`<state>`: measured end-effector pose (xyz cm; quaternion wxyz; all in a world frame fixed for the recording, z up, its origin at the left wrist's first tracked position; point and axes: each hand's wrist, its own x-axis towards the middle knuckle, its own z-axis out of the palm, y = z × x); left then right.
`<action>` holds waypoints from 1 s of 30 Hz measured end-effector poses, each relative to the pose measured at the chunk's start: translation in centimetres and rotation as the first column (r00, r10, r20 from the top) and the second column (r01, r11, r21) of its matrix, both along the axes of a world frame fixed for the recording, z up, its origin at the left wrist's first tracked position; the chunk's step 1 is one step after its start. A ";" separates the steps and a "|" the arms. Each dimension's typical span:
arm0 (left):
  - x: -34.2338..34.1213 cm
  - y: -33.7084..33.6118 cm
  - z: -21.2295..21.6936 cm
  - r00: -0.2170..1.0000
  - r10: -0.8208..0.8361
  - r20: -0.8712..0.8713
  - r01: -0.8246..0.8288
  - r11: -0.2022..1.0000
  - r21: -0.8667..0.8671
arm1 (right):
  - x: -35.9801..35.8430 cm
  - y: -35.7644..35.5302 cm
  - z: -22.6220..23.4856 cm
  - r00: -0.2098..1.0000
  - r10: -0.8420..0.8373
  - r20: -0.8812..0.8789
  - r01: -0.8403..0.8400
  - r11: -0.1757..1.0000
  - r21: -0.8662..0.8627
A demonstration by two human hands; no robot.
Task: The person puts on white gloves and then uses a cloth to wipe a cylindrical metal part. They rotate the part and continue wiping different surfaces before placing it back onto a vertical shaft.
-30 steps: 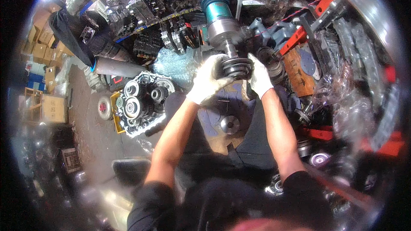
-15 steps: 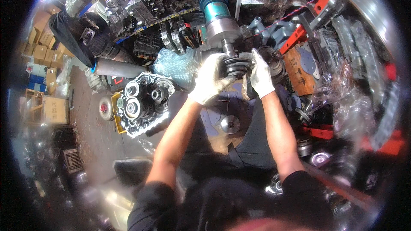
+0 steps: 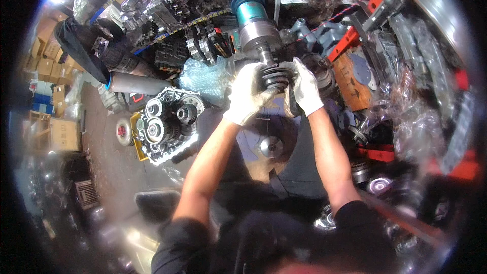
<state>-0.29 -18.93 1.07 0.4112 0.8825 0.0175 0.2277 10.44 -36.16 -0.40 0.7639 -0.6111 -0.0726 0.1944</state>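
Both gloved hands closed around a black ribbed rubber boot (image 3: 275, 77), far centre.

Left hand (image 3: 247, 94) gripping its left side, right hand (image 3: 306, 87) its right; grey and teal press cylinder (image 3: 255, 24) directly beyond; opened gearbox (image 3: 165, 124) left.

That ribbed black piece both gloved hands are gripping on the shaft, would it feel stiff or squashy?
The ribbed black boot looks rubbery, so probably squashy. Its folds likely give the left hand and right hand grip. The metal shaft seems heavy.
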 end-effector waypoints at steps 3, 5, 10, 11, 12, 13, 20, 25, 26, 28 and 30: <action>0.0 0.0 0.0 1.000 0.012 -0.017 -0.012 1.000 0.017 | 0.7 -0.1 -0.8 0.986 0.070 -0.153 -0.042 0.982 0.182; 0.0 0.0 0.0 1.000 0.004 -0.022 -0.005 1.000 -0.030 | 0.9 -0.8 -0.8 0.992 0.127 0.017 -0.128 0.978 0.166; 0.0 0.2 -0.5 1.000 0.006 0.006 -0.006 1.000 0.003 | 0.3 -3.5 0.4 0.922 0.332 0.197 -0.341 0.940 0.011; 0.0 0.2 -0.7 1.000 0.000 -0.014 0.000 1.000 -0.022 | 0.1 -3.8 0.6 0.909 0.348 0.230 -0.337 0.937 -0.088; 0.1 0.2 -0.8 1.000 -0.005 -0.025 0.004 0.999 -0.046 | -0.1 -3.8 0.6 0.875 0.343 0.342 -0.283 0.935 -0.213; 0.2 0.2 -0.9 0.999 -0.012 -0.036 0.010 0.997 -0.071 | -0.4 -3.7 0.5 0.826 0.334 0.455 -0.208 0.930 -0.304; 0.2 0.1 -0.3 0.998 -0.034 -0.046 0.029 0.993 -0.118 | -0.8 -2.3 -0.9 0.708 0.286 0.646 0.059 0.887 -0.458; 0.0 0.0 0.4 0.996 -0.050 -0.072 0.036 0.983 -0.182 | -0.7 -2.1 -0.7 0.755 0.277 0.595 0.052 0.878 -0.475; 0.0 0.0 0.5 0.998 -0.035 -0.047 0.029 0.991 -0.129 | -0.7 -2.1 -0.6 0.736 0.281 0.616 0.066 0.876 -0.478; 0.0 0.1 0.6 0.999 -0.004 -0.052 0.002 0.999 -0.043 | -0.8 -2.0 -0.3 0.720 0.288 0.631 0.083 0.867 -0.491; -0.1 0.1 0.6 1.000 -0.020 -0.019 0.020 0.999 -0.035 | -0.8 -1.9 -0.1 0.731 0.289 0.618 0.072 0.869 -0.490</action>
